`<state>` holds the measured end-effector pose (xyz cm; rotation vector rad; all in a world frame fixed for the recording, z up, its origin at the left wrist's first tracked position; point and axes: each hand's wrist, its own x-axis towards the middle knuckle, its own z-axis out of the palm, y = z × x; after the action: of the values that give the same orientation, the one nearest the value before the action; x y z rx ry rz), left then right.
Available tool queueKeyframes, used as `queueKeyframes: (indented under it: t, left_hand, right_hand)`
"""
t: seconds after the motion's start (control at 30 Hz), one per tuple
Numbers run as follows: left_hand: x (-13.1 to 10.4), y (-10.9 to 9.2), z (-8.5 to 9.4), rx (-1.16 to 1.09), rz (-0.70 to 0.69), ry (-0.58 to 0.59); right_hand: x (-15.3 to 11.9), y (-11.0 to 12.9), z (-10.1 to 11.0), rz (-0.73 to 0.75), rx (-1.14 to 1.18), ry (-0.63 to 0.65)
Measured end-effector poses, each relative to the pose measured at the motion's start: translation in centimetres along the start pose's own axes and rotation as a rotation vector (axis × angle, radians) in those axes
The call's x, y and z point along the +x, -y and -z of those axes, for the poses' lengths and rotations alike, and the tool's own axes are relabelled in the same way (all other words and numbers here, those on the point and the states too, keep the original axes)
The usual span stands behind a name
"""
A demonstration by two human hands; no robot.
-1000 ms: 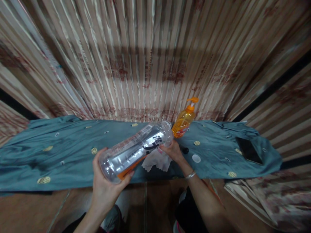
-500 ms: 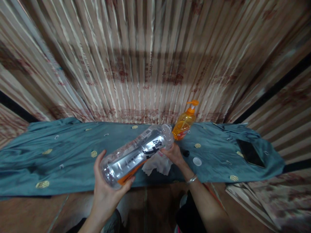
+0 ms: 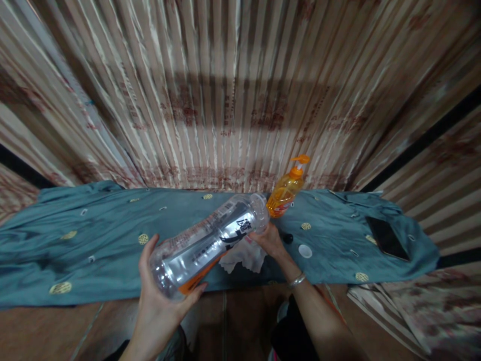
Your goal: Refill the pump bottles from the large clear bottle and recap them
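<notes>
The left hand (image 3: 160, 298) is curled around the left, near end of a large clear bottle (image 3: 208, 245), its thumb along the near side; its other fingers pass partly out of sight behind the plastic. The bottle is tilted, slanting from near left to far right above a teal cloth (image 3: 112, 225). Its label shows silver with dark lettering and an orange edge, too small and angled to read in full.

The right hand (image 3: 269, 240) is at the right end of the bottle, by its shoulder. Most of its fingers are hidden there, so I cannot tell how far it is closed or exactly what it has hold of. A pinkish patch just beside its thumb is too blurred to name. A bracelet (image 3: 297, 280) circles that wrist.

Just beyond the clear bottle's right end is an orange pump bottle (image 3: 284, 196); whether the two touch is unclear. A crumpled white piece (image 3: 243, 258), tissue or cloth, lies below the clear bottle, its far part covered. Right of the right hand are a small black object (image 3: 288, 238), hard to identify, and a white disc (image 3: 305, 250). A dark phone (image 3: 387, 238) lies farther right. The person's legs and feet, at the near edge, are mostly cut off or in shadow.
</notes>
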<state>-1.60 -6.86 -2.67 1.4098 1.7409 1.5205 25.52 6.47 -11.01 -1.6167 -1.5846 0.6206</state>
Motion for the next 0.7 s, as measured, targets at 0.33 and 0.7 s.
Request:
queueKeyframes:
  t: [0.33, 0.7]
  left_hand:
    - [-0.3, 0.6, -0.1, 0.000, -0.101, -0.004]
    - [-0.2, 1.1, 0.1, -0.001, -0.155, 0.007]
  right_hand:
    - [0.0, 0.2, -0.1, -0.082, 0.090, 0.002]
    - [0.1, 0.1, -0.1, -0.068, 0.075, 0.000]
